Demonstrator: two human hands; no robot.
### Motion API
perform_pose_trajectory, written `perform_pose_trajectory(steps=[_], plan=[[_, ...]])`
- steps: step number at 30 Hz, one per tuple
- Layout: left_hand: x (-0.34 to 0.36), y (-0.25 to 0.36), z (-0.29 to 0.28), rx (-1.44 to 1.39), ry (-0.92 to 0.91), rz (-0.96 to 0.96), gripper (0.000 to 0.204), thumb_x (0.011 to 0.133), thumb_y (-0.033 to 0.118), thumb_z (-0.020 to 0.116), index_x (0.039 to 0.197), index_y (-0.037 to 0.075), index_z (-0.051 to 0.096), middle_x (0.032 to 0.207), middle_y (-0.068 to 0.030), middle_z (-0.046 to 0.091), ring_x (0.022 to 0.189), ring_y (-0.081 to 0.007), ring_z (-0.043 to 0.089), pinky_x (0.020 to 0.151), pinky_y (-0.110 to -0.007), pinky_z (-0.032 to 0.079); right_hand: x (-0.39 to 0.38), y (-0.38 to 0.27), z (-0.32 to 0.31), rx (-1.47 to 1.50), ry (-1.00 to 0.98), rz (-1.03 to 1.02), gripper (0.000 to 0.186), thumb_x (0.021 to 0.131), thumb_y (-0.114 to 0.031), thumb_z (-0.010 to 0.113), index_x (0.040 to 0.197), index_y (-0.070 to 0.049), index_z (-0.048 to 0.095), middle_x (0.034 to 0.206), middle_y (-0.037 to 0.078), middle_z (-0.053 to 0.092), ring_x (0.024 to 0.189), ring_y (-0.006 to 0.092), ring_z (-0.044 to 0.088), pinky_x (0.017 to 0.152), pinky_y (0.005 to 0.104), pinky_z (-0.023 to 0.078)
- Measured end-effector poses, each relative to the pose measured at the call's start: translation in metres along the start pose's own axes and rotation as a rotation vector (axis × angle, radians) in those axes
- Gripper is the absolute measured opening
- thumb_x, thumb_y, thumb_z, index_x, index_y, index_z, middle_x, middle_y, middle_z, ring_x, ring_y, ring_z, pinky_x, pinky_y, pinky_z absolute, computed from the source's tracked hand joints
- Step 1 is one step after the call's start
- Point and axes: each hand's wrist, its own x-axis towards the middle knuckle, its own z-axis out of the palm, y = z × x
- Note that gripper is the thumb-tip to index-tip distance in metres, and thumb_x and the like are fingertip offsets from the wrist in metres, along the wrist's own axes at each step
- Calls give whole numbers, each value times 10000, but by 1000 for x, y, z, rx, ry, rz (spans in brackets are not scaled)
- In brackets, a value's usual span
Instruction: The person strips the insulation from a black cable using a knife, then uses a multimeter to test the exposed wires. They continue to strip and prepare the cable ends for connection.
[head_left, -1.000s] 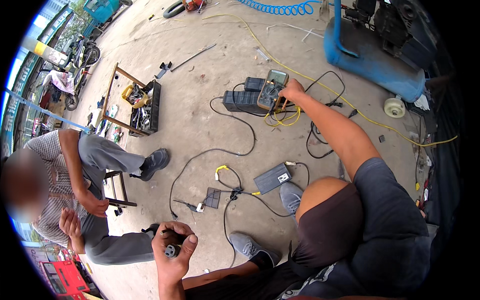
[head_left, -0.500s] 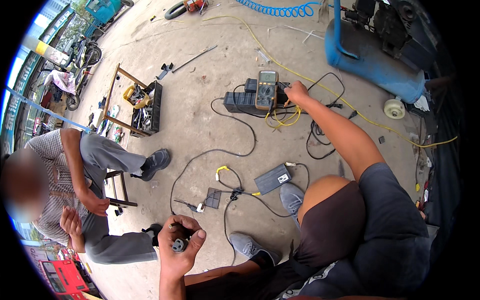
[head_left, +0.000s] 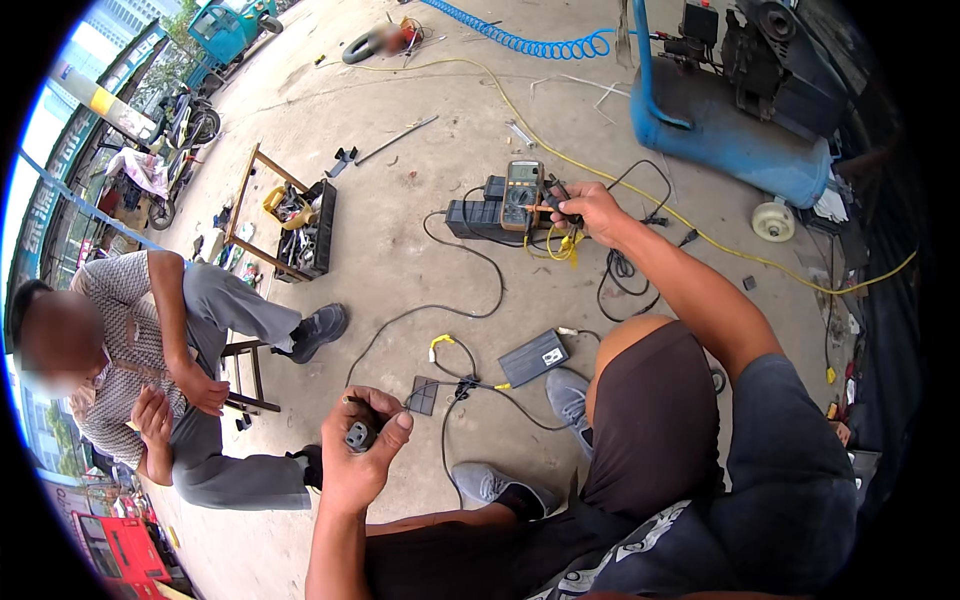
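My left hand (head_left: 352, 462) is closed around a black cable connector (head_left: 359, 436), its holed end turned upward. Fingers of my right hand (head_left: 598, 212) pinch the dark handles of test probes (head_left: 562, 197), and a reddish probe part points left across the multimeter. That multimeter (head_left: 522, 190), orange-edged with a grey display, leans against a black box-shaped unit (head_left: 470, 219) on the floor. Yellow leads (head_left: 562, 246) bunch below my right hand. Between my feet and the multimeter lies a dark charger-like box (head_left: 533, 358) with cables attached.
A person (head_left: 130, 370) sits at the left. Beyond are a wooden frame (head_left: 266, 215) and a black tool crate (head_left: 318, 228). A blue compressor tank (head_left: 735, 140) stands at the far right. A yellow hose (head_left: 690, 215) and black cables (head_left: 495, 290) cross the concrete.
My right hand has drawn back slightly from the multimeter, bringing the probes up into clearer sight. My left hand keeps its hold on the connector. The whole view has shifted a little.
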Motion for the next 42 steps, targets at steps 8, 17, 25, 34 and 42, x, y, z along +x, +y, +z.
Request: perform_pose_trajectory(steps=[8,17,25,34,42], plan=[[25,8,24,-146,91,79,181,886,52,716,954,23,551,871,-72,605,734,-153,591,672,-303,529,-41,-35,62,-28,-400,105,133,905,-51,583,1004,31,618,936,114,670,755,168,666,696,285,553],[75,1,56,-127,16,102,189,873,72,721,943,40,549,812,-32,577,649,-137,574,608,-299,498,-66,-74,83,-155,-636,37,214,962,-97,593,1105,53,649,1028,99,698,765,126,627,728,261,523],[111,-4,99,-264,26,35,215,913,172,708,1033,15,623,774,-8,566,670,-108,541,596,-297,499,-77,-106,101,-325,-641,7,234,959,-133,610,1099,49,654,995,84,687,786,118,611,730,268,502],[143,-24,104,-459,110,155,158,930,179,676,933,24,651,750,-12,587,641,-106,551,585,-289,499,-79,-123,124,-374,-584,-11,249,962,-145,615,1125,41,645,997,69,666,885,128,629,813,278,495],[150,-43,87,-293,174,282,110,914,120,678,882,20,646,741,-16,607,601,-90,551,548,-257,481,-67,-101,130,-335,-518,7,229,981,-131,578,1127,23,665,978,52,686,849,101,618,711,254,495]])
